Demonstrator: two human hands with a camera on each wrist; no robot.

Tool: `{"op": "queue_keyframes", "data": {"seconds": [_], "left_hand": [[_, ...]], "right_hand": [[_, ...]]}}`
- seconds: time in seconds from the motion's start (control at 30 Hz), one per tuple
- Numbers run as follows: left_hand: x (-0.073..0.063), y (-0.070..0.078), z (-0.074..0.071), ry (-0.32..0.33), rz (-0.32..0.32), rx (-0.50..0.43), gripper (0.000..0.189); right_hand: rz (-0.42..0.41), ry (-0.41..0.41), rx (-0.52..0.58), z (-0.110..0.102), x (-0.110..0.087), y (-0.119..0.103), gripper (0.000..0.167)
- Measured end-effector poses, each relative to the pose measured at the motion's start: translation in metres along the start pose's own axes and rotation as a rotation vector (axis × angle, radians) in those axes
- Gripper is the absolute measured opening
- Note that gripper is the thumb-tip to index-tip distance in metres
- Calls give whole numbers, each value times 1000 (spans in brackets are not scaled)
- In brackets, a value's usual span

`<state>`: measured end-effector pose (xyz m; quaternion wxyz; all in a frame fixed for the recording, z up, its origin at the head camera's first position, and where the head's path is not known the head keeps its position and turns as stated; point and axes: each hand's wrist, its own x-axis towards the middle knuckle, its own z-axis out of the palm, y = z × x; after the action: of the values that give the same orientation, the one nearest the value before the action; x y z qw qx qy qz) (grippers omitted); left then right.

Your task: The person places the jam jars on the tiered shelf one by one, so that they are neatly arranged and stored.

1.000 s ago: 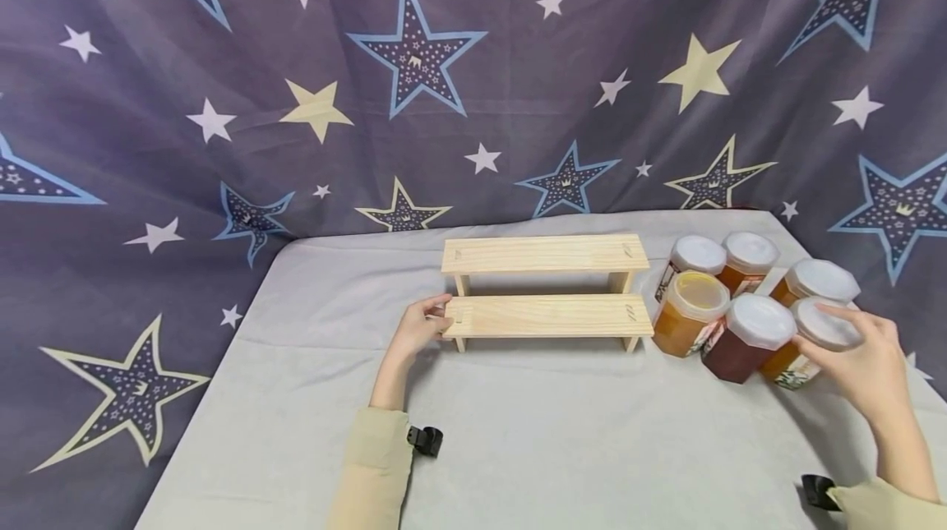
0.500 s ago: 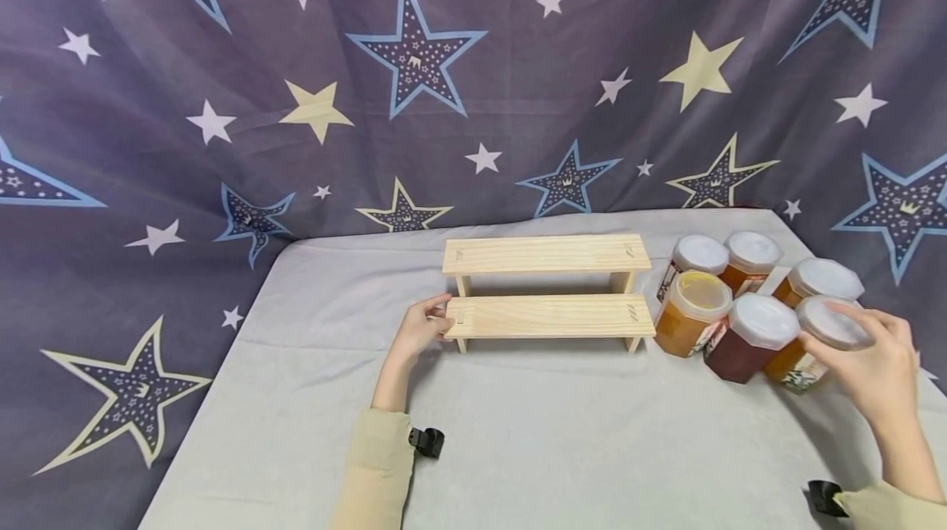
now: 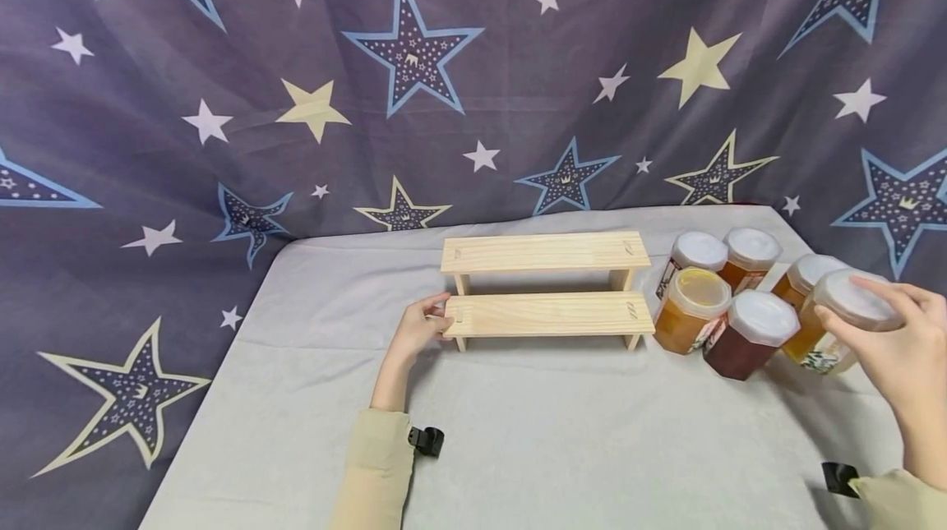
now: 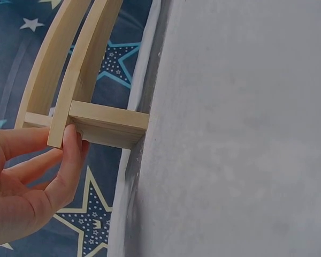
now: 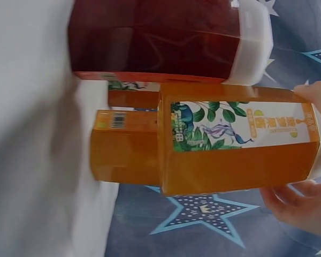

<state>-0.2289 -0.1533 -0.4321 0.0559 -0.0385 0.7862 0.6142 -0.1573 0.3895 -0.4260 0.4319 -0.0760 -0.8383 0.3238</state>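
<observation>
A two-step wooden shelf (image 3: 547,315) stands on the grey cloth. My left hand (image 3: 418,331) pinches the left end of its lower board, thumb and fingers around the board's edge in the left wrist view. My right hand (image 3: 906,341) grips an orange jar (image 5: 230,166) by its white lid, from above. The jar is off the cloth, its leaf-patterned label showing in the right wrist view. Behind it stands another orange jar (image 5: 125,155), partly hidden. Left of it is a dark red jar (image 3: 747,345) with a white lid.
An amber jar (image 3: 684,316) with a yellowish lid stands close to the shelf's right end. Behind it are two more white-lidded jars, one brownish (image 3: 695,252) and one orange (image 3: 749,255). A star-patterned curtain (image 3: 473,78) rises behind the cloth-covered table (image 3: 577,431).
My right hand has lifted the orange jar off the cloth and moved slightly up and right with it. The left hand keeps its hold on the shelf.
</observation>
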Motion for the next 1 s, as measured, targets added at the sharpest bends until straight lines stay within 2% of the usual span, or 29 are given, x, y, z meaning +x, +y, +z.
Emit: {"op": "queue_keyframes", "data": {"seconds": [0.07,0.17,0.23,0.5,0.83,1.0], "left_hand": [[0,0,0,-1,5,-1,49],[0,0,1,-5,8,-9,49],[0,0,1,-6,4,-15,49],[0,0,0,4,-5,1,49],[-2,0,-1,10,-4,3,49],[0,0,0,9,-6,14,49]], "right_hand": [[-63,17,32,-4,3,-11,52],[-95,0,74,-9,7,-28,50],[-107,16,82,-8,9,-27,48],[-63,9,126,-18,19,-69,45],[-110,1,112,-21,36,-84,43],[-88,8,117,-22,43,-94,44]]}}
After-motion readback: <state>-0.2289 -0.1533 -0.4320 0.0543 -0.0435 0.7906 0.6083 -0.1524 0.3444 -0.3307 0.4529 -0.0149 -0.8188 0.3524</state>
